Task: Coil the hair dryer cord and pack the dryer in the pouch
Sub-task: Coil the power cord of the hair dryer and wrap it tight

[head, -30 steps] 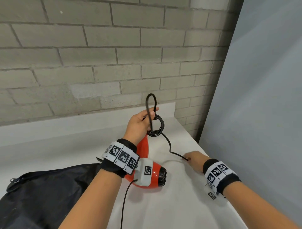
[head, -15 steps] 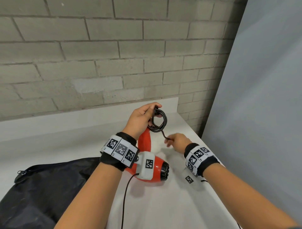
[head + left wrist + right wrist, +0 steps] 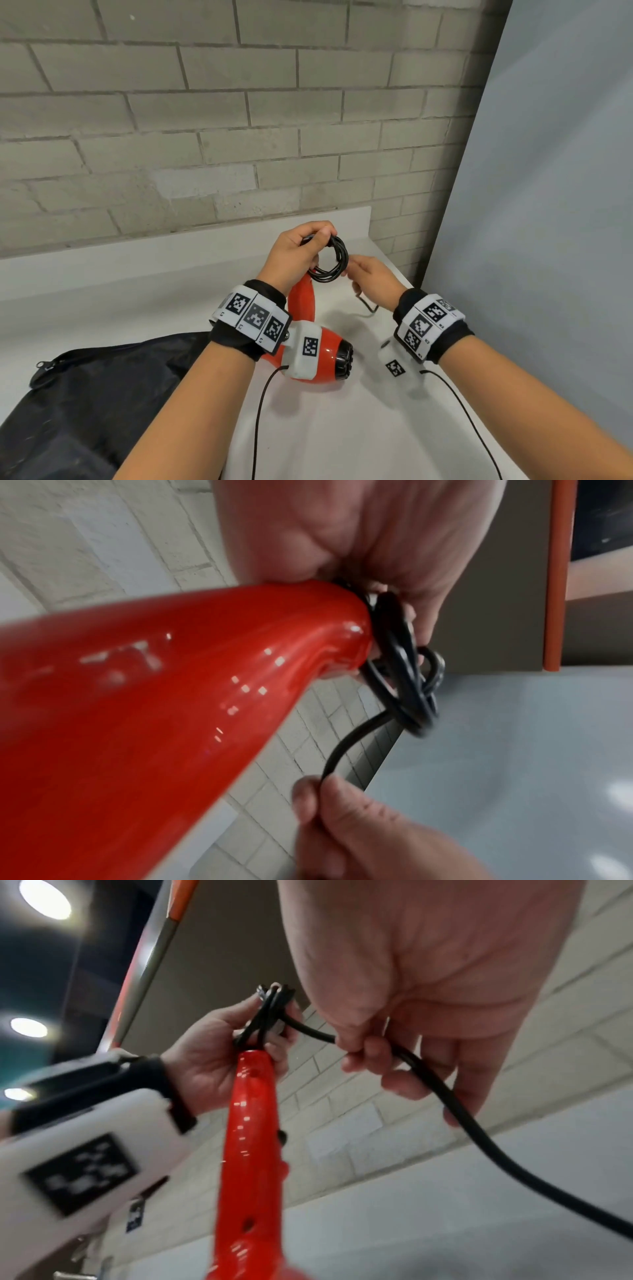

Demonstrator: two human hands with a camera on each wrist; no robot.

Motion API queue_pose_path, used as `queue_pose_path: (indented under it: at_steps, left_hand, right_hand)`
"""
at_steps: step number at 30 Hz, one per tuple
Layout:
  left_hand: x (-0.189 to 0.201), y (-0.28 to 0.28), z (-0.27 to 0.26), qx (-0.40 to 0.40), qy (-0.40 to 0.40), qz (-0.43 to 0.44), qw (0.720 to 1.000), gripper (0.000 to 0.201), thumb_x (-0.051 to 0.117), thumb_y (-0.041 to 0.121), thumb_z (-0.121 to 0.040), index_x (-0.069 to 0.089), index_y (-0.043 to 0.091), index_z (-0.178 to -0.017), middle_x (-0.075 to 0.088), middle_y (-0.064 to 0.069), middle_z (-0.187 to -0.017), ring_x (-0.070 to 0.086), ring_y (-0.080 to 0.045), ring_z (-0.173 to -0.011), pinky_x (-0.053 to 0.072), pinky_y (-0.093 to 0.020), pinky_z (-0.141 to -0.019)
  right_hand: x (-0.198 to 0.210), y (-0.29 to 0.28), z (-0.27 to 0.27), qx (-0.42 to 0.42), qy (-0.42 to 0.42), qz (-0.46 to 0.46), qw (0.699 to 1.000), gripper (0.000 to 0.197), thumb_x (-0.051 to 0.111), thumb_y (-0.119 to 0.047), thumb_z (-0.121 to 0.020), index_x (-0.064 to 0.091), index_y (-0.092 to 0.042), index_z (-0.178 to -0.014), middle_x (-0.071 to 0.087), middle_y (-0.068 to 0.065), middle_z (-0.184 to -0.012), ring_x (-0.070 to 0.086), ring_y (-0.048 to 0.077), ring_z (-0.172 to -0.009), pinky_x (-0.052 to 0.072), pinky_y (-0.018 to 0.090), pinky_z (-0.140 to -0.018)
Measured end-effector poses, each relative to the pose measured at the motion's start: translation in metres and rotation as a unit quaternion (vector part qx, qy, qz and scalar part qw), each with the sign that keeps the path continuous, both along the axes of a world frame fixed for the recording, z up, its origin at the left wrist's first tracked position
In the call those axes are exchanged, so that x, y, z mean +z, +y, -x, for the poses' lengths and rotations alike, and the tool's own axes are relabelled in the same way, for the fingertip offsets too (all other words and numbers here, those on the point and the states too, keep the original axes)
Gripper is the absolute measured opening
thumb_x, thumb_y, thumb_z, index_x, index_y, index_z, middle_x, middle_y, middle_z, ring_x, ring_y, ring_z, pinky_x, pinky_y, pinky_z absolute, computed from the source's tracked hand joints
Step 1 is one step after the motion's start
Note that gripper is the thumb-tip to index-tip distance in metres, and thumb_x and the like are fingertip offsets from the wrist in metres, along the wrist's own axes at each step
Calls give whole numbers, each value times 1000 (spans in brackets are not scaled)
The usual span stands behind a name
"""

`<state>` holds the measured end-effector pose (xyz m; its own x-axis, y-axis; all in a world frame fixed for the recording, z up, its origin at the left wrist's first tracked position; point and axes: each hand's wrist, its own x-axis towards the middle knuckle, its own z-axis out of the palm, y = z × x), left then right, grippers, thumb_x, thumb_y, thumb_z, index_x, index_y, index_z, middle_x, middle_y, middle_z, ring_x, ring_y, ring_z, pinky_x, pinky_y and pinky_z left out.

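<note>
The red hair dryer [image 3: 322, 356] lies on the white counter [image 3: 342, 428], its handle [image 3: 303, 298] rising toward my hands. My left hand [image 3: 298, 255] pinches the black coiled cord [image 3: 334, 260] at the handle's tip; the loops hang below its fingers. The left wrist view shows the coil [image 3: 404, 669] at the handle's end [image 3: 192, 696]. My right hand [image 3: 371, 277], just right of the coil, grips the loose cord [image 3: 445, 1096] between curled fingers [image 3: 369, 1050]. The cord's tail [image 3: 368, 306] trails to the counter. The black pouch [image 3: 85, 404] lies at lower left, zipper [image 3: 41, 365] visible.
A grey brick wall [image 3: 205, 137] stands behind the counter's raised back edge [image 3: 171, 253]. A pale grey panel [image 3: 548, 240] closes off the right side. Thin black wires [image 3: 260, 418] run from both wrist cameras down across the counter.
My right hand has risen from the counter to the coil, bringing the cord with it. The tall loop above my left hand is gone and the coil is thicker.
</note>
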<state>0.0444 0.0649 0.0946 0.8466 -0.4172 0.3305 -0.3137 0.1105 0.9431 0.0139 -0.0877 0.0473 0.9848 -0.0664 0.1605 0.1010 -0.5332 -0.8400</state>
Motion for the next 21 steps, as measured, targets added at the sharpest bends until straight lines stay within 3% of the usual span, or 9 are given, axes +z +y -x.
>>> queue_pose_path:
  at_steps: [3, 5, 8, 10, 11, 13, 14, 18, 21]
  left_hand:
    - [-1, -3, 4, 19, -1, 10, 1000, 15, 57, 13, -87, 62, 20, -75, 56, 17, -48, 41, 0, -38, 31, -8, -42]
    - [-2, -4, 6, 17, -31, -9, 999, 14, 57, 11, -86, 60, 20, -76, 57, 19, -51, 45, 3, -43, 34, -5, -47]
    - [-1, -4, 7, 15, -69, -67, 995, 15, 57, 11, -86, 60, 20, -98, 60, 14, -82, 55, 8, -71, 41, -8, -68]
    - [0, -4, 6, 23, -87, -113, 990, 29, 58, 14, -86, 57, 18, -115, 59, 9, -103, 54, -2, -97, 39, -13, -84]
    - [1, -4, 6, 21, -94, -128, 987, 33, 58, 14, -86, 56, 17, -119, 58, 7, -110, 51, -5, -104, 37, -8, -86]
    - [3, -4, 5, 12, -101, -139, 985, 36, 59, 12, -86, 56, 15, -121, 60, 2, -113, 52, -6, -105, 34, 2, -84]
    - [3, -4, 5, 8, -103, -139, 985, 36, 58, 11, -86, 57, 14, -121, 62, 0, -112, 53, -6, -104, 34, 2, -85]
    - [3, -3, 5, -3, -99, -136, 986, 31, 58, 8, -85, 60, 11, -115, 65, -4, -108, 58, -12, -103, 40, -19, -97]
    - [1, -5, 4, 22, -86, -107, 990, 26, 59, 8, -85, 63, 13, -110, 65, 0, -103, 60, -9, -97, 41, -14, -91]
  right_hand:
    - [19, -8, -7, -74, -61, 23, 995, 26, 41, -9, -94, 54, -14, -71, 42, -4, -59, 37, 6, -53, 30, 11, -49]
    - [33, -10, -9, -102, -111, 18, 988, 21, 42, -8, -93, 59, -9, -81, 47, -4, -62, 41, 5, -57, 33, 11, -54]
    - [55, -8, -4, -120, -170, -12, 978, 19, 41, -8, -94, 59, -7, -86, 47, -4, -62, 46, 10, -58, 38, 7, -52]
    - [69, -3, 2, -112, -212, -2, 971, 21, 41, -8, -93, 60, -2, -88, 50, -1, -64, 49, 11, -63, 38, 7, -56]
    - [75, 1, 6, -100, -232, 1, 968, 20, 42, -7, -93, 61, 0, -89, 52, 0, -67, 50, 9, -65, 38, 8, -58]
    - [82, 12, 12, -65, -261, -4, 963, 19, 44, -4, -91, 62, -1, -87, 53, -2, -70, 50, 0, -65, 40, 9, -63]
    - [83, 16, 15, -45, -270, -8, 962, 18, 45, -4, -90, 62, -3, -86, 53, -4, -69, 50, -1, -64, 41, 10, -64]
    - [84, 23, 22, 16, -263, -43, 964, 17, 45, 0, -88, 61, -6, -85, 52, -8, -66, 49, -4, -61, 43, 13, -62]
    - [83, 18, 24, 32, -238, -51, 969, 17, 46, 0, -90, 60, -8, -90, 57, -5, -74, 54, 0, -73, 46, 16, -74]
